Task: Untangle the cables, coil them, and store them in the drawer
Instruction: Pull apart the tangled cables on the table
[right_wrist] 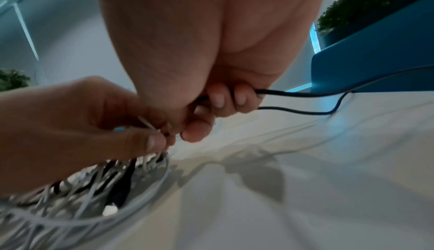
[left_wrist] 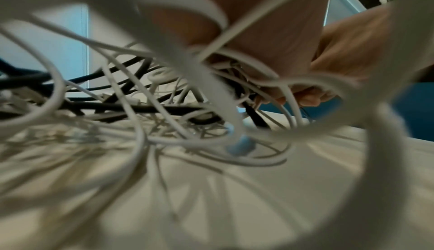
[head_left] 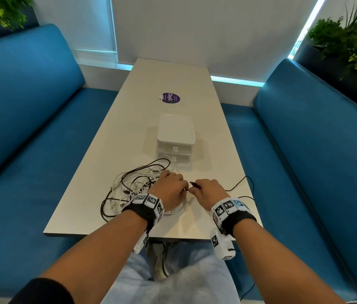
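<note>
**cableguy:** Since the right hand point(head_left: 208, 190) already has its fingers point(right_wrist: 217, 103) curled round the black cable point(right_wrist: 305, 93) near its plug end, the person's best bet is to work that one free first. It trails off to the right across the table point(head_left: 173, 84), well clear of the rest.

**tidydesk:** Agreed. The left hand point(head_left: 172, 186) is pinching a few thin white strands right where the two hands meet, on the edge of the tangle point(head_left: 133, 185) (a proper nest of white and black leads on the near-left part of the table). I'd judge it works best as an anchor: pin the heap, let the right hand feed the plug back through loops.

**cableguy:** Yep, and no yanking. Pulling hard probably just tightens whatever knot is in there. Follow the plug, one loop at a time.

**tidydesk:** Can't tell from the wrist views how many crossings the black one has left, too blurry. The drawer unit point(head_left: 175, 139) sits just beyond the heap, both drawers look shut, so nothing's stored yet. Coil loosely once it's out.
</note>
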### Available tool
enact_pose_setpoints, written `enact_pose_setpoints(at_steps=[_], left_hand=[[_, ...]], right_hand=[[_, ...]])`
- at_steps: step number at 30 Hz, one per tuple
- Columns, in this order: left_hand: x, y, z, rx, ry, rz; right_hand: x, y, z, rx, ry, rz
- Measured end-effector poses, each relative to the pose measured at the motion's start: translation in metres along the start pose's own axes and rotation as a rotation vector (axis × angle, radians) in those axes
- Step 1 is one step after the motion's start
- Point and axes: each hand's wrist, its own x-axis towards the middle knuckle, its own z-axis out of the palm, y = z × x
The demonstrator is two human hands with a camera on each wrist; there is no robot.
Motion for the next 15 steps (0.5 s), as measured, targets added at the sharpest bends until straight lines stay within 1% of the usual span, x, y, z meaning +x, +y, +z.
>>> enact_pose_setpoints(at_steps=[5,7,10,15], left_hand=[[0.003,0.005,-0.005,-0.261,0.073,-0.128],[0.003,0.004,-0.009,-0.335,0.046,-0.169],[0.0,-0.003,-0.011,-0.279,-0.018,-0.158],[-0.001,-0.001,-0.01,-0.181,-0.048,-0.126]], right_hand=[[0.005,0.006,-0.01,0.01,0.02,0.029],[0.004,0.011,-0.009,-0.016,0.026,0.053],[0.002,0.022,-0.006,-0.043,0.031,0.14],[-0.004,0.042,-0.012,-0.064,0.012,0.24]])
